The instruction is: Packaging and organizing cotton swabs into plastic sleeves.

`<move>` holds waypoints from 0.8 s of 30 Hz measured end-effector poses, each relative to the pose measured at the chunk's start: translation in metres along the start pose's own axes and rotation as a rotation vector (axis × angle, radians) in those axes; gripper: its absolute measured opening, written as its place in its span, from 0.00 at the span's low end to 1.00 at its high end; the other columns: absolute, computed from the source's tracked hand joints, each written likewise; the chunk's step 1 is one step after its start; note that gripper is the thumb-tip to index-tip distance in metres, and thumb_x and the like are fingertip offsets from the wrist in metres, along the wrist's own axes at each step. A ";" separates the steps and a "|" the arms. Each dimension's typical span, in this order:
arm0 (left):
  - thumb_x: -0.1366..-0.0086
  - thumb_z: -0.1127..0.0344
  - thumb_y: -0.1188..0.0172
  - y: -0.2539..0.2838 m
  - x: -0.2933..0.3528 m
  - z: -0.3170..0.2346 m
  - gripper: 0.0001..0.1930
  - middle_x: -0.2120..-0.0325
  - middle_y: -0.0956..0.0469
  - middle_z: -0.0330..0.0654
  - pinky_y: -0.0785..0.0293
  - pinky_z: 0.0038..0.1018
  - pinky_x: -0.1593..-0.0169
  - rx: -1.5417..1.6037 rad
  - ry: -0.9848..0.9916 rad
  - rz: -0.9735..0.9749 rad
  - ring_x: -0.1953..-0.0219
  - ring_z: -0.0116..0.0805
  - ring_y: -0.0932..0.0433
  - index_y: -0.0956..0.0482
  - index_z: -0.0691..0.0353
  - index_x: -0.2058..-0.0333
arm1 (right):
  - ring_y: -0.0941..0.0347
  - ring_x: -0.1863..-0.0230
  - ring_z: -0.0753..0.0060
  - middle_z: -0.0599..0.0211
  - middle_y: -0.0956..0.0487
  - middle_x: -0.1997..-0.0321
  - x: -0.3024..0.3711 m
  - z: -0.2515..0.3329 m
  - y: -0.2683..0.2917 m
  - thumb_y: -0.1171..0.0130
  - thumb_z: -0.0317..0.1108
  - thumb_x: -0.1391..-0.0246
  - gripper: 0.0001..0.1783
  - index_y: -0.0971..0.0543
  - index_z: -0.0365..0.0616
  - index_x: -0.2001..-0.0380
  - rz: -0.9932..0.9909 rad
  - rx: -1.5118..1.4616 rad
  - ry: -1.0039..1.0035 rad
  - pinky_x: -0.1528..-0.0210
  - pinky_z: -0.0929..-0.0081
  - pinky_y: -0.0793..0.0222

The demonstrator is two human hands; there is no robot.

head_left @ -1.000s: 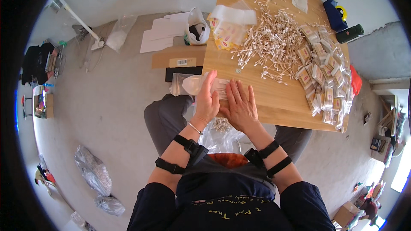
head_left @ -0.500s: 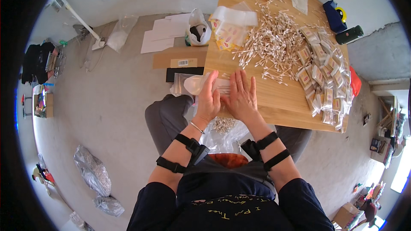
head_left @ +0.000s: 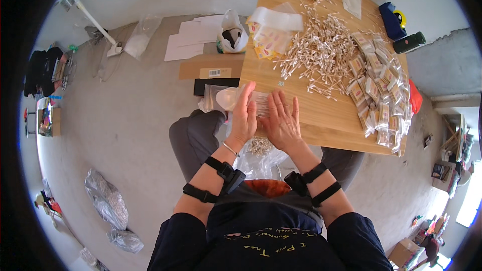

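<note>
Near the left front corner of the wooden table, several cotton swabs lie side by side between my hands. My left hand stands on edge at their left ends, its fingers straight. At their right ends is my right hand, fingers stretched out and palm down, covering part of them. Beside my left hand, clear plastic bags hang at the table edge. A large loose pile of cotton swabs spreads over the table beyond my right hand.
Packed small bags of swabs heap on the table's right side. Printed cards under clear plastic lie at the far left. Along the far right stand a tape dispenser and a dark cylinder. More swabs lie in plastic on my lap.
My right hand has shifted slightly down and its fingers have drawn together, uncovering more of the swabs and a small greenish mark on the table. My left hand has hardly moved.
</note>
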State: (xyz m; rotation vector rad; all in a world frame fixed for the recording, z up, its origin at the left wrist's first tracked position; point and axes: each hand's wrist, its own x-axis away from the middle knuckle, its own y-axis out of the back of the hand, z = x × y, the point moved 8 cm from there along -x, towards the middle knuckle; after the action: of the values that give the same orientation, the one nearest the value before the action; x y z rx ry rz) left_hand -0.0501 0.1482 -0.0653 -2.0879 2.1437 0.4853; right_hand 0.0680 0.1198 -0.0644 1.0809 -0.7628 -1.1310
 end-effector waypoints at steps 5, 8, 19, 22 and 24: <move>0.25 0.61 0.60 0.000 0.001 0.004 0.25 0.36 0.40 0.55 0.45 0.34 0.32 0.100 0.087 0.058 0.34 0.44 0.40 0.46 0.69 0.35 | 0.59 0.24 0.55 0.52 0.49 0.26 0.014 0.006 -0.006 0.49 0.48 0.42 0.40 0.45 0.36 0.33 0.008 0.059 0.024 0.27 0.44 0.73; 0.24 0.55 0.63 0.000 0.005 0.002 0.28 0.34 0.43 0.54 0.50 0.33 0.31 0.171 0.157 0.067 0.32 0.42 0.44 0.48 0.68 0.34 | 0.60 0.24 0.55 0.52 0.50 0.26 0.019 0.009 0.004 0.48 0.54 0.43 0.43 0.46 0.36 0.33 -0.038 0.102 -0.004 0.27 0.46 0.73; 0.25 0.50 0.65 -0.004 0.006 -0.002 0.31 0.36 0.39 0.54 0.50 0.33 0.32 0.155 0.147 0.058 0.32 0.43 0.43 0.46 0.69 0.34 | 0.60 0.24 0.57 0.56 0.48 0.26 0.017 0.016 -0.004 0.53 0.66 0.45 0.48 0.42 0.40 0.33 0.077 0.185 0.025 0.26 0.52 0.72; 0.25 0.49 0.65 -0.004 0.008 -0.002 0.31 0.36 0.39 0.55 0.49 0.33 0.32 0.148 0.136 0.044 0.33 0.44 0.42 0.46 0.69 0.34 | 0.59 0.24 0.56 0.56 0.48 0.26 0.031 0.019 -0.008 0.53 0.65 0.45 0.47 0.42 0.41 0.33 0.061 0.119 0.039 0.26 0.52 0.71; 0.25 0.49 0.65 -0.004 0.009 -0.001 0.32 0.36 0.39 0.55 0.49 0.33 0.32 0.155 0.136 0.043 0.33 0.44 0.42 0.46 0.69 0.34 | 0.59 0.24 0.56 0.56 0.48 0.26 0.031 0.018 -0.009 0.53 0.65 0.45 0.47 0.42 0.42 0.33 0.054 0.116 0.041 0.26 0.52 0.71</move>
State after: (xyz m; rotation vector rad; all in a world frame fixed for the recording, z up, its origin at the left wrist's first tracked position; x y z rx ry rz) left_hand -0.0467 0.1395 -0.0674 -2.0484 2.2240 0.1788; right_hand 0.0576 0.0844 -0.0686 1.1702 -0.8288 -1.0263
